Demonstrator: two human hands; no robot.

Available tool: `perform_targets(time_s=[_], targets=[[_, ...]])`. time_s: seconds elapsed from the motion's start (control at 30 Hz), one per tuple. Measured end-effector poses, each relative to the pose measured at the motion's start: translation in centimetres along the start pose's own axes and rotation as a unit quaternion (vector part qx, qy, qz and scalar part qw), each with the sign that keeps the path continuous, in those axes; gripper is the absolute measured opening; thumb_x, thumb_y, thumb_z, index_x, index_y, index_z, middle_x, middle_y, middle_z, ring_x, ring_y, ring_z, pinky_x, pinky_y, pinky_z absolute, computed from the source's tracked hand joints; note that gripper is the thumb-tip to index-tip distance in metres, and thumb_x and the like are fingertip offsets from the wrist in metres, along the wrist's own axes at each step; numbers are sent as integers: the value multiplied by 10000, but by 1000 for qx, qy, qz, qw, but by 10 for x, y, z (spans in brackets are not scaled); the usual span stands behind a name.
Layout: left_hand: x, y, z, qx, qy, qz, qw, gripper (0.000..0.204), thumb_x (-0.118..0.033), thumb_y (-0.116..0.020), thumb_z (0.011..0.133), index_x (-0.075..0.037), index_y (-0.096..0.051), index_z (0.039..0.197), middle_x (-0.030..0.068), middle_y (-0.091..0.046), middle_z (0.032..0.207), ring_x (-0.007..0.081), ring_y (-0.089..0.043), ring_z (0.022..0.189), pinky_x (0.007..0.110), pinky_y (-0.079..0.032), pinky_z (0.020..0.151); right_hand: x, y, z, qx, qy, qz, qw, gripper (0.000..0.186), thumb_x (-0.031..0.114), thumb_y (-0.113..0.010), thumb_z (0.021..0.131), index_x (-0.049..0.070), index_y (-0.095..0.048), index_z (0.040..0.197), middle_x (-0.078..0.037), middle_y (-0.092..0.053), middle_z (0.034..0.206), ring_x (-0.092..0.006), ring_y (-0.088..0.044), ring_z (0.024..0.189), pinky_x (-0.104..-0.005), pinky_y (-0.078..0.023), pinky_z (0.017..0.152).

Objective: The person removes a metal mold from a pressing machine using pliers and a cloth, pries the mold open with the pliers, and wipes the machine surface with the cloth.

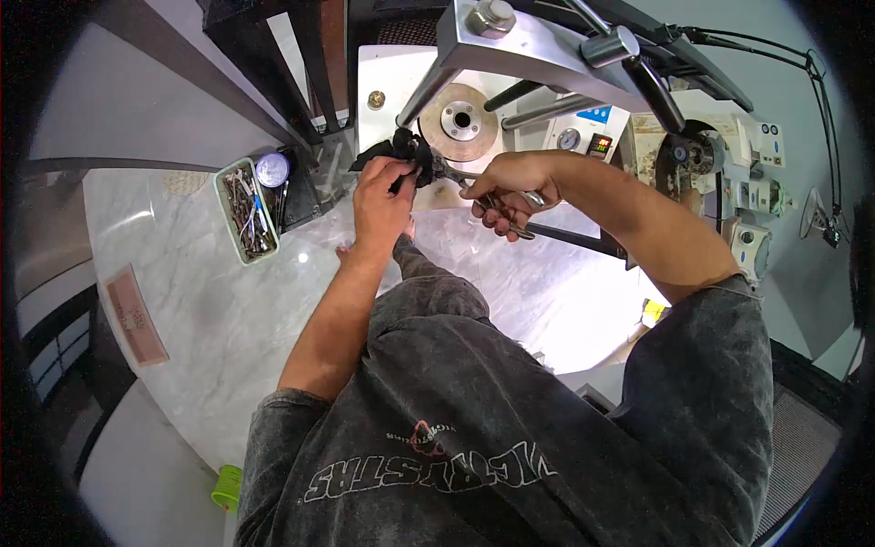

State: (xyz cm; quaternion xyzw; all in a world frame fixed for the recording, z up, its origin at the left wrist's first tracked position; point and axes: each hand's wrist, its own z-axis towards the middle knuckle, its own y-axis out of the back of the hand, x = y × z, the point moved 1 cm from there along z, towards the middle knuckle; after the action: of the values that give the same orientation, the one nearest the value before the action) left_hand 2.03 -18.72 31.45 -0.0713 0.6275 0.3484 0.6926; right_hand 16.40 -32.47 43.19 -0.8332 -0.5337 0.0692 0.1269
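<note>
My left hand (383,196) grips a bunched black cloth (408,146) at the front left of a white machine bed (383,68). Just right of it, my right hand (510,196) is closed round the steel handles of a tool (533,198) that looks like pliers. The tool's far end reaches the cloth, where fingers and fabric hide what it grips. Behind both hands lies a round metal plate (437,128) with a bolted hub. A small brass piece (376,98) sits on the bed.
A steel press frame (529,50) overhangs the bed. A dark bar (574,239) extends rightward below my right hand. At right are a gauged control box (570,139) and stained machinery (693,155). A tool tray (228,228) and purple-lidded tub (272,170) stand left. My feet show below.
</note>
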Motion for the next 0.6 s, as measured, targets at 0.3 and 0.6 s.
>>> perform_targets(time_s=[0.3, 0.6], targets=[[-9, 0, 14, 26, 59, -17, 998, 112, -58, -709, 769, -25, -695, 876, 91, -654, 863, 291, -627, 834, 370, -500, 738, -13, 20, 4, 186, 29, 104, 977, 281, 293, -518, 972, 15, -536, 933, -42, -547, 744, -168, -569, 685, -415, -531, 754], [-8, 14, 16, 62, 47, 36, 996, 124, -51, -704, 753, -35, -713, 875, 105, -654, 850, 299, -638, 814, 367, -505, 710, -15, -11, 2, 18, 3, 59, 998, 290, 111, -477, 933, -132, -494, 1090, -323, -604, 1114, -401, -642, 1015, -562, -530, 872]])
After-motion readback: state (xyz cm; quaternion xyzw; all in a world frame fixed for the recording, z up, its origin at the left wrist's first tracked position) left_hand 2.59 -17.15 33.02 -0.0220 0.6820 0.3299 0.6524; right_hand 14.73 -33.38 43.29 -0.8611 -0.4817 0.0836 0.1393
